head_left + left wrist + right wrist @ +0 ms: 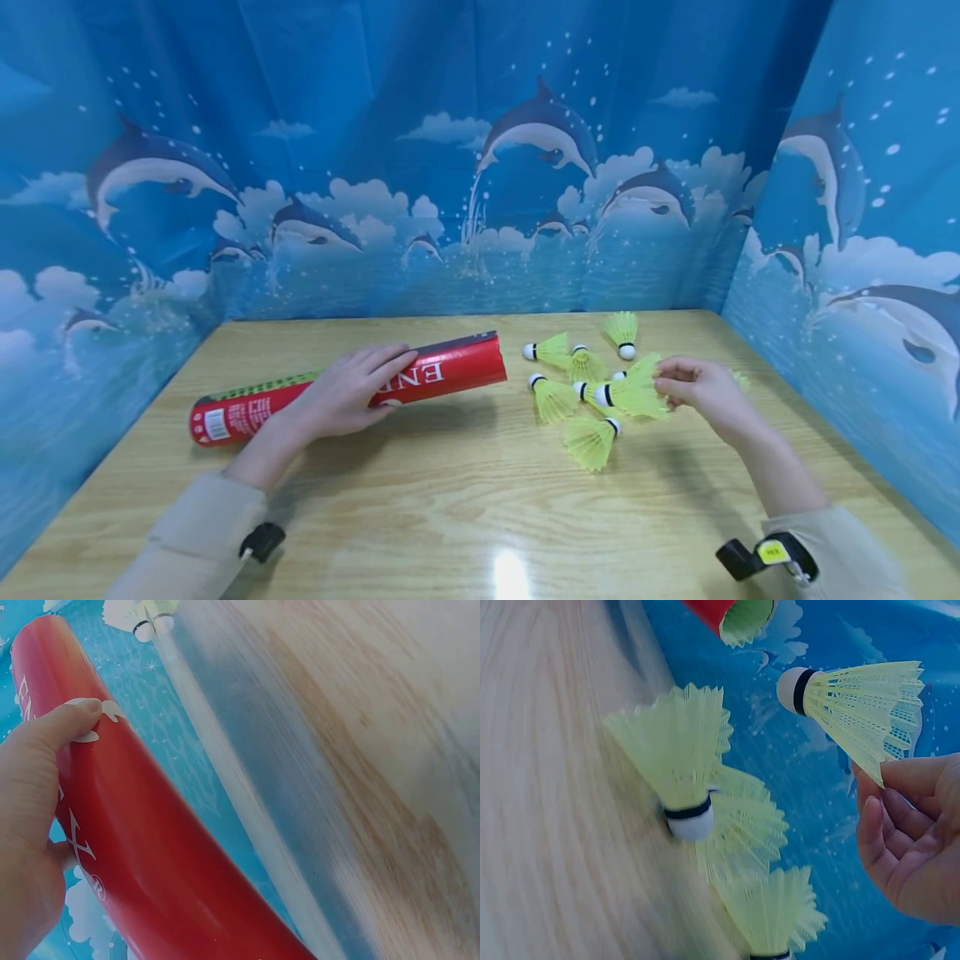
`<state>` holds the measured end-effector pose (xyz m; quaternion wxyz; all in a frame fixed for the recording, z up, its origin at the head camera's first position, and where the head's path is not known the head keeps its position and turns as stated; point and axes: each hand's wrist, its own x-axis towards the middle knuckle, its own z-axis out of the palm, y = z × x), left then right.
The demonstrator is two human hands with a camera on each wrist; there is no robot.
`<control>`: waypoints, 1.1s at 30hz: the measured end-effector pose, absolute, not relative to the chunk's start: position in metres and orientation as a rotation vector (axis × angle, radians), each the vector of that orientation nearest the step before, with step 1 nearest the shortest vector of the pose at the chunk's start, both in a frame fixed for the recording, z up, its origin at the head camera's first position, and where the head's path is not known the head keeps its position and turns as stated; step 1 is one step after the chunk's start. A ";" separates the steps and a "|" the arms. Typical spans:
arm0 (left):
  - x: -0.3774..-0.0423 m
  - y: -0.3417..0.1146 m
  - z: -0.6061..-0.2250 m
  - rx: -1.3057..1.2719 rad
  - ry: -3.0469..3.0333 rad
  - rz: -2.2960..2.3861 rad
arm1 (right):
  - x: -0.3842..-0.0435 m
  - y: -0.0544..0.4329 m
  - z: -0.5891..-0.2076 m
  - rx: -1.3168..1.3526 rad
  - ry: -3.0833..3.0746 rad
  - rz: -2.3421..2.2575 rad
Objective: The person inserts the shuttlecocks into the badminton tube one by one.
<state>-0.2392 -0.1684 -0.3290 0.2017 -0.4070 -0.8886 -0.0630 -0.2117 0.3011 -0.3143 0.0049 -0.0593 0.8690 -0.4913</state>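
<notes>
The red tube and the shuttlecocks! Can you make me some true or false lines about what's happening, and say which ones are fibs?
1. The left hand holds the red tube. True.
2. The red tube stands straight up. False: it is tipped far over, nearly flat.
3. The right hand pinches a shuttlecock. True.
4. The fingers grip its white tip. False: they pinch the edge of its yellow-green skirt.
5. Dolphins are on the blue backdrop. True.
6. The table holds no shuttlecocks. False: several lie on the table.

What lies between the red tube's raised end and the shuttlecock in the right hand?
The head view shows several loose yellow shuttlecocks on the table between the red tube and the held shuttlecock.
</notes>
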 end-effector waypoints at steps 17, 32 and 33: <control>-0.238 -0.170 -0.330 -1.130 -2.473 -0.170 | -0.242 0.234 -0.307 -0.197 2.400 -1.946; -0.237 -0.170 -0.329 -1.129 -2.466 -0.165 | -0.261 0.191 -0.313 -0.131 2.220 -2.029; -0.236 -0.170 -0.329 -1.131 -2.465 -0.164 | -0.262 0.188 -0.313 -0.126 2.221 -2.023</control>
